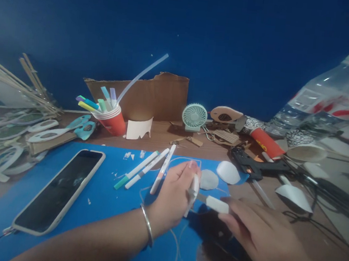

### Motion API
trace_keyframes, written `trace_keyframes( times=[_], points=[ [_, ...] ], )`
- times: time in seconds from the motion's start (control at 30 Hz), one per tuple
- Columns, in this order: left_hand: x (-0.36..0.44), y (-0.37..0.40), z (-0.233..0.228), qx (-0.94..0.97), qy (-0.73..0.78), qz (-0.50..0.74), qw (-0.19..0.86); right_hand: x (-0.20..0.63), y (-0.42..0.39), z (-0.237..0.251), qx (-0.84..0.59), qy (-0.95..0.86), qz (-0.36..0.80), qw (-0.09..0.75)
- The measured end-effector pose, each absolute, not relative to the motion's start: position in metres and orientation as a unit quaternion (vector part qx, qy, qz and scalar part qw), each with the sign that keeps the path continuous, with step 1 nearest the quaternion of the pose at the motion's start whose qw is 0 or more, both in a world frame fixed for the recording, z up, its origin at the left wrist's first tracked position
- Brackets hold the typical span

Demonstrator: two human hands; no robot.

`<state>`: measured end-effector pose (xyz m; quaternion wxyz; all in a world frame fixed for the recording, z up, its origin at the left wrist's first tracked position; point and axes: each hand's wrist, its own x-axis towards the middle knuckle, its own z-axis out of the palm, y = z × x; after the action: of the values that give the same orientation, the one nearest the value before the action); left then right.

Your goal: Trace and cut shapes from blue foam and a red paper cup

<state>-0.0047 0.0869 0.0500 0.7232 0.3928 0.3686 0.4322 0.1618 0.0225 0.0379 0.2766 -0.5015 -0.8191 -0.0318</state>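
My left hand (176,193), with a bangle on the wrist, is closed around a small curved white piece (193,192) that looks like cut paper cup. In my right hand (260,231) is a white-handled craft knife (216,204), gripped between thumb and fingers. Its blade points left and meets the white piece; whether it cuts into it I cannot tell. Just beyond my hands lie a round greyish-white disc (209,180) and a white oval piece (228,172). Several white markers (162,168) rest left of my left hand. Everything here is over a blue sheet (105,223) with pale drawn curves.
A phone (60,193) lies at left, near cut-out rings (2,162). Behind stand a red cup (113,122) of markers, torn cardboard (153,95) and a small fan (194,117). On the right are a black glue gun (252,165), cables and plastic bottles (321,96).
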Motion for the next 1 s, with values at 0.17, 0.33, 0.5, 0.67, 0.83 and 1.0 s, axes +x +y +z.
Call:
trace_keyframes(
  times=[0.17,0.33,0.5,0.67,0.83,1.0],
  points=[
    [-0.006,0.0876,0.0496,0.4,0.37,0.437,0.715,0.1628,0.0234,0.0374,-0.505,-0.817,-0.033,0.277],
    [-0.0089,0.0903,0.0475,0.449,0.363,0.433,0.692,0.1619,0.0241,0.0393,-0.503,-0.819,-0.028,0.275],
    [-0.0104,0.0914,0.0483,0.472,0.354,0.424,0.687,0.1612,0.0235,0.0395,-0.494,-0.82,-0.034,0.286],
    [-0.0095,0.0897,0.0481,0.462,0.353,0.418,0.698,0.1612,0.0228,0.0398,-0.495,-0.821,-0.029,0.283],
    [-0.0092,0.0887,0.048,0.453,0.356,0.409,0.708,0.1605,0.0224,0.0415,-0.495,-0.819,-0.026,0.291],
    [-0.009,0.0884,0.0495,0.451,0.352,0.422,0.704,0.1614,0.022,0.0418,-0.498,-0.818,-0.013,0.288]
  ],
)
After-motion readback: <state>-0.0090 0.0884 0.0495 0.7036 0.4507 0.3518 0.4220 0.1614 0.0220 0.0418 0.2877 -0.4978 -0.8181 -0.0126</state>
